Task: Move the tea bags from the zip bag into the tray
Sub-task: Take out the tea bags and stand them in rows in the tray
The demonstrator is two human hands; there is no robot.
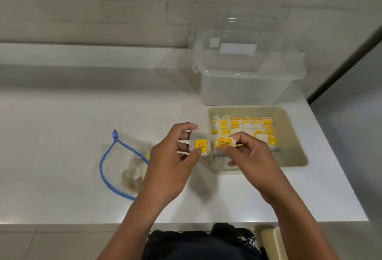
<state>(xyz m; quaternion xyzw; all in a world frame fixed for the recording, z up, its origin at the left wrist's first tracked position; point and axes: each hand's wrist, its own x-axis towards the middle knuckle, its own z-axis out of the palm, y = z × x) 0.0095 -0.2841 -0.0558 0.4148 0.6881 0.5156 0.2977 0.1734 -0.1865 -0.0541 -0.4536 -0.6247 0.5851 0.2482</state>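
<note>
My left hand pinches a white tea bag with a yellow tag above the counter, just left of the tray. My right hand pinches a second tea bag with a yellow "RELAX" tag over the tray's near left corner. The beige tray holds several rows of tea bags with yellow tags. The clear zip bag with a blue zipper lies open on the counter to the left, and a few tea bags show inside it.
A clear plastic storage box stands behind the tray against the tiled wall. The white counter ends at a front edge near my body and at a right edge beside a grey panel. A cream object sits below the counter at lower right.
</note>
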